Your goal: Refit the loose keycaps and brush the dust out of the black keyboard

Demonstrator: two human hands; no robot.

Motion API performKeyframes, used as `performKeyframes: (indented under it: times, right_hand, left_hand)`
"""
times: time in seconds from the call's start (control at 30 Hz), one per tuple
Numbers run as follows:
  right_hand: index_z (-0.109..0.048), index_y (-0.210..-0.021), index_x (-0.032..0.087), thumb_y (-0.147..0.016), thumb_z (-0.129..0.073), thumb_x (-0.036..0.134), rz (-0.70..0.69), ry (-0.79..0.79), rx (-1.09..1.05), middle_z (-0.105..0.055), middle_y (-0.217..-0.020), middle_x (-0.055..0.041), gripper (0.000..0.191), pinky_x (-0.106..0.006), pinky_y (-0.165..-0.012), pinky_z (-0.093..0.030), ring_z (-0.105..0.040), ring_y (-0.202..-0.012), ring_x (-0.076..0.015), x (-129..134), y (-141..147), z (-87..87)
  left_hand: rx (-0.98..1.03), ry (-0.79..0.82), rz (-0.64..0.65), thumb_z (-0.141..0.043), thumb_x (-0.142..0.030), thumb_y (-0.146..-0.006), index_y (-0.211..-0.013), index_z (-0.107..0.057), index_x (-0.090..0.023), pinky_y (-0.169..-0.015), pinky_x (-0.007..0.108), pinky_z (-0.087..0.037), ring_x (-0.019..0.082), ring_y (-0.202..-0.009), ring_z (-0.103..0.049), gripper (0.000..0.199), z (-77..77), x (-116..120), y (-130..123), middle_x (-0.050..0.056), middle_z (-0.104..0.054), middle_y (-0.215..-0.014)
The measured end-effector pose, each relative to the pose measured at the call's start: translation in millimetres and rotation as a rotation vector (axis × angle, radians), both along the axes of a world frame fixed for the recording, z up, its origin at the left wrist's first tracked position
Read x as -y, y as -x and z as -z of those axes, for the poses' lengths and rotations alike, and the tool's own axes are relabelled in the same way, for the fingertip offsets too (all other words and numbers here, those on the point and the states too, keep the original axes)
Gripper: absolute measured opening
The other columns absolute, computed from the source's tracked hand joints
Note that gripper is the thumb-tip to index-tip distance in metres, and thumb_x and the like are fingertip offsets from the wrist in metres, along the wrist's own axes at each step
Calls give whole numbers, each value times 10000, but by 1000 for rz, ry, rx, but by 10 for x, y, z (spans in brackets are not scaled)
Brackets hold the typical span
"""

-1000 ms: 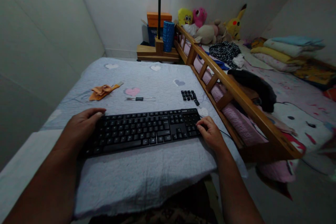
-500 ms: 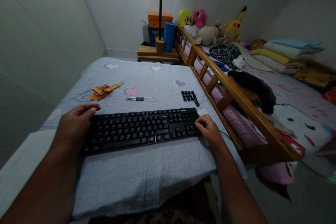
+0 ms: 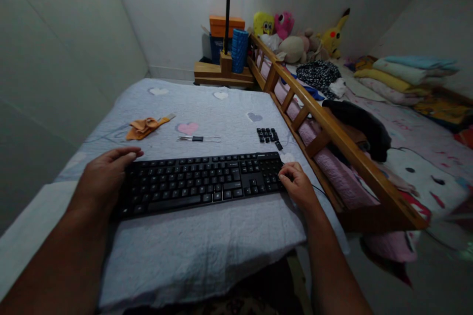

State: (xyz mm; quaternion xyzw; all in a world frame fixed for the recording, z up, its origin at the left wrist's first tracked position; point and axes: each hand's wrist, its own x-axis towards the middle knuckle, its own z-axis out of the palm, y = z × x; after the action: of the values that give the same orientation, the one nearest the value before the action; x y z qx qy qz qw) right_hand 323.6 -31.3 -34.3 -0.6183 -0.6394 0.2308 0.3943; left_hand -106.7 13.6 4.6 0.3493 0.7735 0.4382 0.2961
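flanking one long black plastic keyboard (image 3: pixel 192 184) on a pale blue heart-patterned quilt (image 3: pixel 185 236), the left hand (image 3: pixel 105 172) and right hand (image 3: pixel 298 184) curl at its ends, thumbs near fingertips; whether either pinches it, i cannot tell. beyond lie about a dozen small black keycaps (image 3: pixel 268 134) and one slim black-handled metal tool (image 3: pixel 197 139). the keyboard's pale logo (image 3: pixel 260 155) is unreadably small.

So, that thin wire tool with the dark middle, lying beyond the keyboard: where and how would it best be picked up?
Probably pinch the wire tool at its dark middle, from above and from the near side, over the keyboard. It lies flat on the pale cover, and that middle looks thicker than the slender wires reaching out left and right.
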Motion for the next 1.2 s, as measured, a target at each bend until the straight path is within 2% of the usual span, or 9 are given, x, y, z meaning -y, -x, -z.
performKeyframes:
  times: [0.23, 0.53, 0.87, 1.2]
  right_hand:
    - [-636, -792, 224, -832, -576, 282, -16, 1, -4, -557, -949, -57, 92, -377, -858, -451, -569, -926, -234, 1, -3, 7]
    - [-634, -770, 224, -846, -568, 302, 4, -8, 5, -543, -944, -56, 128, -402, -909, -450, -567, -935, -236, 3, 36, 33]
    - [-632, -761, 228, -882, -576, 321, -15, -27, 10, -534, -938, -51, 163, -399, -917, -443, -563, -937, -233, 9, 40, 33]
    - [-614, -762, 238, -901, -550, 310, 11, -60, 86, -542, -931, -49, 169, -423, -919, -417, -546, -957, -246, 28, 77, 75]
  left_hand:
    - [10, 83, 29, -661, -373, -648, -1015, -768, -221, -572, 240, -373, 179, -766, -582, 412, -117, 25, -55, 46, -735, -1008]
    - [-8, 117, 73, -659, -404, -680, -1059, -767, -237, -576, 253, -377, 184, -749, -575, 428, -11, -6, 63, 41, -729, -1023]
    - [27, 124, 73, -658, -398, -699, -1061, -762, -246, -579, 255, -383, 181, -739, -585, 407, 23, -24, 97, 36, -740, -1046]
    - [64, 108, 68, -695, -372, -653, -1047, -759, -242, -567, 252, -392, 167, -695, -587, 419, 3, -16, 64, 32, -756, -1019]
